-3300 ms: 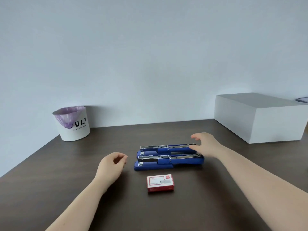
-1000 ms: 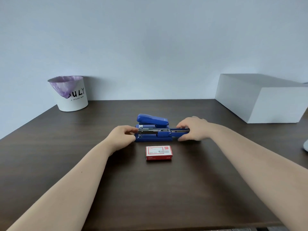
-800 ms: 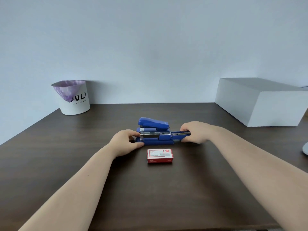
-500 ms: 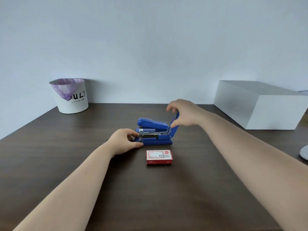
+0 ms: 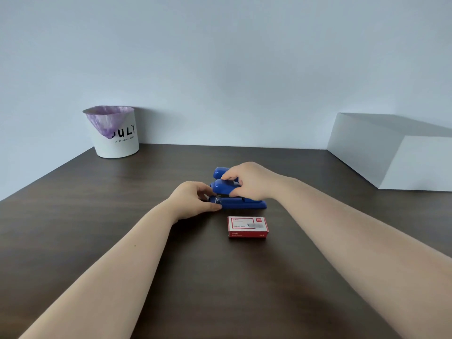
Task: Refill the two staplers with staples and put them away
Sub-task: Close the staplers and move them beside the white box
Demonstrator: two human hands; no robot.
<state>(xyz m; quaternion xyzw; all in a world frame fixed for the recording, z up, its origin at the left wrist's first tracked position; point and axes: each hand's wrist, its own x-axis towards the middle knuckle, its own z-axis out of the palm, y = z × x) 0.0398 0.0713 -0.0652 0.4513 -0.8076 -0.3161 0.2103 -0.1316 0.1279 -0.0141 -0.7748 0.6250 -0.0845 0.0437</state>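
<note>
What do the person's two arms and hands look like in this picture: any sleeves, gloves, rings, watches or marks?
Both forearms are bare up to the picture's edge, with no sleeves in view. The left hand and right hand wear no gloves, and no ring, watch or bracelet shows. The left forearm carries one small dark spot; no other markings are visible.
</note>
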